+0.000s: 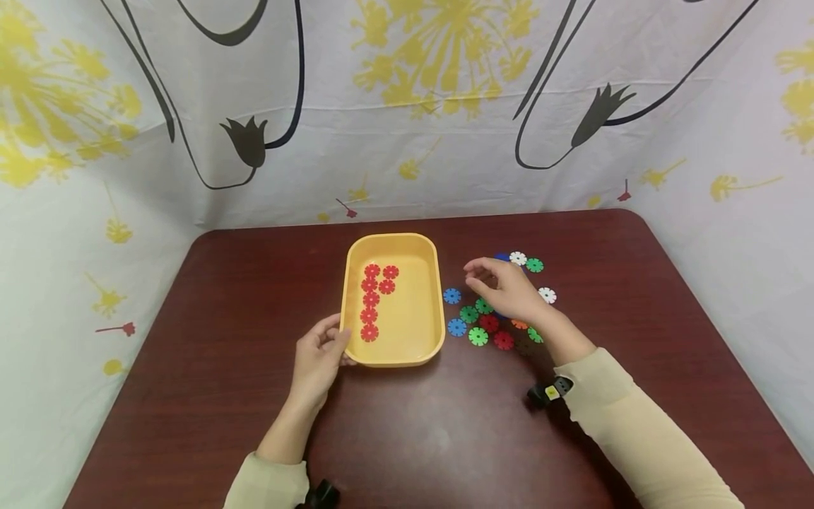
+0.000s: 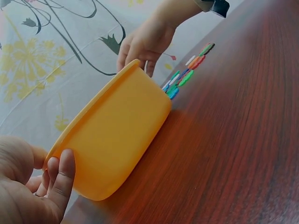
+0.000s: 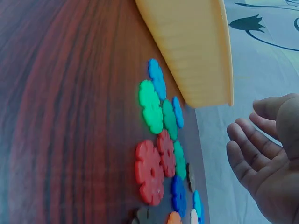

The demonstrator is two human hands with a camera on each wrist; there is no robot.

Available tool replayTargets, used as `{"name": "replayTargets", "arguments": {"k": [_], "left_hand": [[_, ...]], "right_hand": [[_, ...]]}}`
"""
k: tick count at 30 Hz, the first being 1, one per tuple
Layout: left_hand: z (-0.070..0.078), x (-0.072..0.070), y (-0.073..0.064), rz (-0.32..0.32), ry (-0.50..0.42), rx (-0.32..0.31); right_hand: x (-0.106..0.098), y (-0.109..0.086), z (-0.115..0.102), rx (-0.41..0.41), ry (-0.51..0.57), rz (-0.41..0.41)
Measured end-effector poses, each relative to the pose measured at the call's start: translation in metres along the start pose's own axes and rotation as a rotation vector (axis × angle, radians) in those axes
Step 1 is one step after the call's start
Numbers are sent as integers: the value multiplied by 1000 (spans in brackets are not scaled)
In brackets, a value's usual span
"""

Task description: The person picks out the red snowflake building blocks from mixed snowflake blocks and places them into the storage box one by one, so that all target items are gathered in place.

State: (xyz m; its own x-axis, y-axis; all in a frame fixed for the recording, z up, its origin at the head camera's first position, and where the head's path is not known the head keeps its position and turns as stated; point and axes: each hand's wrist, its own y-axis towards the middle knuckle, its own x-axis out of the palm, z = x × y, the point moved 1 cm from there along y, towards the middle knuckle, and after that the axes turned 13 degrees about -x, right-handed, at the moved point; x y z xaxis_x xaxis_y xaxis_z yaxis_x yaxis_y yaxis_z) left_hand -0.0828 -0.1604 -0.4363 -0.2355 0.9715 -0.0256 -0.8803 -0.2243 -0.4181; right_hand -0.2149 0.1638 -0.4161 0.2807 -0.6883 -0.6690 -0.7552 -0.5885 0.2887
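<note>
A yellow plastic tray [image 1: 413,304] stands on the table, with several red flower-shaped discs [image 1: 370,299] lined up along its left side. My left hand [image 1: 318,357] grips the tray's left rim near the front corner, thumb over the edge and fingers against the outer wall, as the left wrist view also shows. Over the loose discs right of the tray hovers my right hand [image 1: 505,286], its fingers loosely bent. In the right wrist view nothing shows between the fingers of that hand [image 3: 266,144]. Part of the disc pile is hidden beneath it.
Loose discs in blue, green, white, orange and dark brown lie right of the tray, among them a red disc [image 1: 504,341] and a light green disc [image 1: 478,336]. A patterned cloth [image 1: 407,170] hangs behind the dark red wooden table [image 1: 254,283].
</note>
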Motion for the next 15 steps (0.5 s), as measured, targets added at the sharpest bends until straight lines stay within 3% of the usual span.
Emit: {"name": "replayTargets", "arguments": {"k": [15], "left_hand": [[1, 0, -1, -6, -5, -1]], "right_hand": [[-3, -22, 6, -31, -67, -105]]}}
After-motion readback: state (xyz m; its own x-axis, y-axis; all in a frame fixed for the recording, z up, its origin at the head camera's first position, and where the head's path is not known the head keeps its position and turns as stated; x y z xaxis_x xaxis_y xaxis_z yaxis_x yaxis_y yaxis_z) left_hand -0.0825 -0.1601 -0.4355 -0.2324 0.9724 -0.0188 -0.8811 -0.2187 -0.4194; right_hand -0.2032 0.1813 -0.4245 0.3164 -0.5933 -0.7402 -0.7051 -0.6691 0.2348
